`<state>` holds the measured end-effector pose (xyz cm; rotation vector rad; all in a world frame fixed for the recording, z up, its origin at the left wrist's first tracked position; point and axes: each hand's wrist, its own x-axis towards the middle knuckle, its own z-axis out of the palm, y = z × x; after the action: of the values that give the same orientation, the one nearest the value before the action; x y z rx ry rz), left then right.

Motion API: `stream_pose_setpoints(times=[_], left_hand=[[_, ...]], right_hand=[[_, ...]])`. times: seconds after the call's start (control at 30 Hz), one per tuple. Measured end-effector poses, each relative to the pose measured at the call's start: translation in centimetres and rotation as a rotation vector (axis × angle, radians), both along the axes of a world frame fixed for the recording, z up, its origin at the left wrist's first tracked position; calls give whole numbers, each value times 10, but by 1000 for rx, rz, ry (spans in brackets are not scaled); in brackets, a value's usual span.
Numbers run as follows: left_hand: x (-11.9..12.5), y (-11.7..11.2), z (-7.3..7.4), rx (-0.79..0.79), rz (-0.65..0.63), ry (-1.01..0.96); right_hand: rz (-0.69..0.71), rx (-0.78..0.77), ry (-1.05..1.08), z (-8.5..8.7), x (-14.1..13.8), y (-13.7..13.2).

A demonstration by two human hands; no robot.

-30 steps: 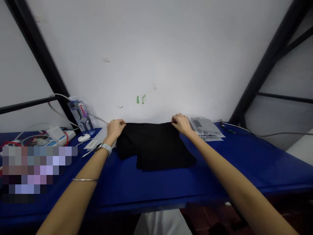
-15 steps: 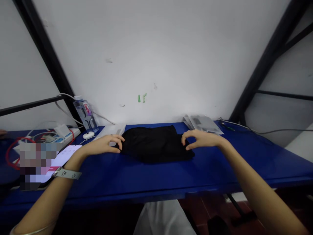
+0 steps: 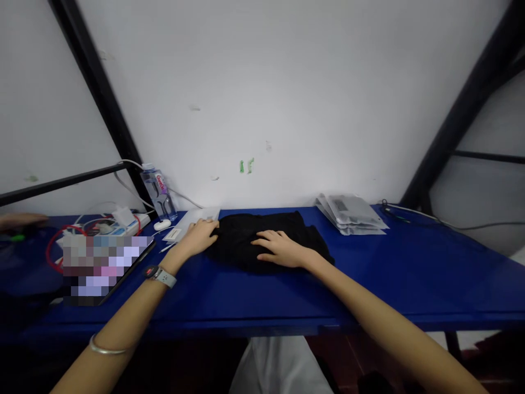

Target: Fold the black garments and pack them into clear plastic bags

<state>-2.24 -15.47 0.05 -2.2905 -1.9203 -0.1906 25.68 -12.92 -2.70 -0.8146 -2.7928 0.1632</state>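
A folded black garment [image 3: 246, 232] lies on the blue table [image 3: 369, 273] near the wall. My right hand [image 3: 276, 247] rests flat on top of it, fingers spread and pointing left. My left hand [image 3: 200, 234] touches the garment's left edge, its fingers stretched out along the fold. A watch and a thin bangle are on my left arm.
A stack of clear plastic bags [image 3: 350, 213] lies at the back right. A water bottle [image 3: 158, 191], a white mouse [image 3: 162, 224], a power strip with red cable [image 3: 98, 227] and a tablet [image 3: 102, 262] crowd the left. Another person's hand [image 3: 20, 220] shows at the far left.
Both hands let go of the garment's far edge, drew back, then came down on it: the right now flat on top, the left at its left edge.
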Motion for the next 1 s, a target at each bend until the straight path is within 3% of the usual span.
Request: stream_pose_setpoints(times=[0.17,0.33,0.43,0.57,0.7,0.77,0.83,0.93,1.0], left_hand=[[43,-16,21,133,31,183],[80,-16,33,212,-14,195],[103,-7,36,222,-4,98],[141,10,32,154,-4,-92],[166,21,24,-76,-198,-406],[163,23,22,-140,-321,-613],[147,23,22,-74,-323,-748],[110,25,19,67,-105,-636],[90,26,13,14,65,-441]], right_hand=[[-39,58,31,-20,-4,-7],[-61,-66,145,-23,-6,-3],[-160,-237,442,-22,-7,10],[-444,-388,861,-17,4,27],[-573,-490,1034,-10,20,34],[-600,-518,1090,-6,24,35],[-622,-510,1128,-3,25,34],[-614,-429,1125,-1,24,33],[-581,-347,1097,-1,23,31]])
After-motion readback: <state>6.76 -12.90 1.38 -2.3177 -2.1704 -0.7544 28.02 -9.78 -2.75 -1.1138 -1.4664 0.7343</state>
